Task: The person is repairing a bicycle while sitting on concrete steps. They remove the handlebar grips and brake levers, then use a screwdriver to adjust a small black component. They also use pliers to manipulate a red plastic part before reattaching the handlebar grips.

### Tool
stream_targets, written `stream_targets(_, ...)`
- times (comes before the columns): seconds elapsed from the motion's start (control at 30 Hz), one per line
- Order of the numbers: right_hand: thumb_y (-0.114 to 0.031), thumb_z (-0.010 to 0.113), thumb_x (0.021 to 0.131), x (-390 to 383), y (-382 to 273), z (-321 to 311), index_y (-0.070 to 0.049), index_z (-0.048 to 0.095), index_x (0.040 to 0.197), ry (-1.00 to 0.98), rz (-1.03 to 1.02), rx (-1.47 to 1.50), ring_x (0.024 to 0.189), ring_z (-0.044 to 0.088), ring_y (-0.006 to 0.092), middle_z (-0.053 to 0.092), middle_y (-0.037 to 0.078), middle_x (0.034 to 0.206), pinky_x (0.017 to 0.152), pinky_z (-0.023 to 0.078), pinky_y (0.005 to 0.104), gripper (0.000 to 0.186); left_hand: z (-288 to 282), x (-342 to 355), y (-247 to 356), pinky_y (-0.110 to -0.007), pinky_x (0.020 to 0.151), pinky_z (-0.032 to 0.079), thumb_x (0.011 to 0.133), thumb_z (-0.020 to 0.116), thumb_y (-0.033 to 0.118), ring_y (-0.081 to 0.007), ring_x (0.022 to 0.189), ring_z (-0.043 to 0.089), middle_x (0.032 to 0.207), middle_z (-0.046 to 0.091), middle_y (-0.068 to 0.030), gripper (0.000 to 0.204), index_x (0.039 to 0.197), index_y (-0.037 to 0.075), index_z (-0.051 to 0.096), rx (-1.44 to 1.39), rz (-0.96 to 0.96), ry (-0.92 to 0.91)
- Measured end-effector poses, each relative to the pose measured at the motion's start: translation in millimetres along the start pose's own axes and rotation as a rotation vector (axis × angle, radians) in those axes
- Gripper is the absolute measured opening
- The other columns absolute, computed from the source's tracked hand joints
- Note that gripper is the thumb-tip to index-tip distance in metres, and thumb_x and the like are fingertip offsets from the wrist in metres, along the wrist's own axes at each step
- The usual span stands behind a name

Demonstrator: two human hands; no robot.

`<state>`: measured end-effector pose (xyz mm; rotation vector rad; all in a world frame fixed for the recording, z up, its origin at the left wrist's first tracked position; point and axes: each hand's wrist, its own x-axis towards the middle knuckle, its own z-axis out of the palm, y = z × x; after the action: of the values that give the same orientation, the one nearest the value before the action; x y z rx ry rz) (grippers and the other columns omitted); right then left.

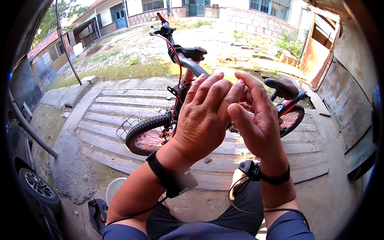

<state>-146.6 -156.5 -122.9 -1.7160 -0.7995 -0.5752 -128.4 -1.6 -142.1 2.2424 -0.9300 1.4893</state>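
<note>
My left hand point(200, 116) and right hand point(258, 124) are raised together, fingers curled and pressed against each other; whatever may be between them is hidden. Just beyond them stands a red and black bicycle, its handlebar point(174, 52) at top centre, its front wheel point(140, 138) to the left and its saddle point(282, 88) to the right, partly hidden by my hands. Strapped devices sit at my left wrist point(160, 170) and right wrist point(250, 170).
A vehicle wheel point(37, 185), a leaning metal pole point(34, 132), a dark bag point(97, 214) and a pale round object point(114, 187) are at left. Grooved concrete point(108, 128) lies under the bicycle. Worn panels point(352, 112) line the right side, a building point(272, 22) the yard's far side.
</note>
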Motion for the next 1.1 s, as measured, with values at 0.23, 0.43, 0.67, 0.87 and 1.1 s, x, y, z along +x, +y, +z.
stream_targets(0.23, -0.011, 0.062, 0.094, -13, -1, 9, 0.004, 0.048, 0.135, 0.053, -0.023, -0.002, 0.088, 0.067, 0.0210, 0.068, 0.019, 0.101, 0.078, 0.053, 0.0313, 0.046, -19, -9, -3, -0.046, 0.111, 0.034, 0.088, 0.056, 0.011, -0.0318, 0.129, 0.048, 0.131, 0.054, -0.0153, 0.045, 0.132, 0.004, 0.054, -0.058, 0.011, -0.051)
stream_targets(0.43, -0.015, 0.053, 0.101, -22, -5, -9, 0.001, 0.047, 0.139, -0.048, 0.163, -0.036, 0.096, 0.065, 0.0131, 0.065, 0.010, 0.112, 0.083, 0.051, 0.0237, 0.041, -54, -52, -44, -0.044, 0.108, 0.038, 0.080, 0.063, 0.004, -0.0372, 0.127, 0.049, 0.132, 0.054, -0.0190, 0.053, 0.131, 0.000, 0.052, 0.079, -0.212, -0.119)
stream_targets(0.67, -0.018, 0.053, 0.102, -25, 18, -49, 0.000, 0.055, 0.132, 0.045, 0.190, -0.020, 0.092, 0.068, 0.0137, 0.067, 0.008, 0.108, 0.074, 0.053, 0.0227, 0.035, -75, -179, -112, -0.046, 0.107, 0.037, 0.080, 0.070, 0.021, -0.0377, 0.126, 0.048, 0.133, 0.052, -0.0211, 0.059, 0.132, -0.001, 0.051, 0.279, -0.607, -0.426)
stream_targets(0.87, -0.016, 0.053, 0.102, -32, 59, -107, -0.004, 0.064, 0.123, 0.165, 0.304, -0.213, 0.084, 0.066, 0.0073, 0.068, 0.001, 0.103, 0.068, 0.050, 0.0191, 0.027, -79, -234, -118, -0.045, 0.107, 0.037, 0.078, 0.075, 0.038, -0.0369, 0.125, 0.048, 0.135, 0.052, -0.0213, 0.074, 0.135, -0.003, 0.048, 0.213, -0.787, -0.563)
stream_targets(1.1, -0.022, 0.050, 0.104, -15, 144, -141, -0.011, 0.064, 0.124, 0.313, 0.335, -0.231, 0.078, 0.061, 0.0040, 0.066, -0.001, 0.099, 0.060, 0.050, 0.0175, 0.027, -55, -262, -73, -0.042, 0.098, 0.047, 0.087, 0.069, 0.047, -0.0364, 0.117, 0.057, 0.127, 0.057, -0.0254, 0.067, 0.130, -0.002, 0.054, -0.267, -1.022, -0.757)
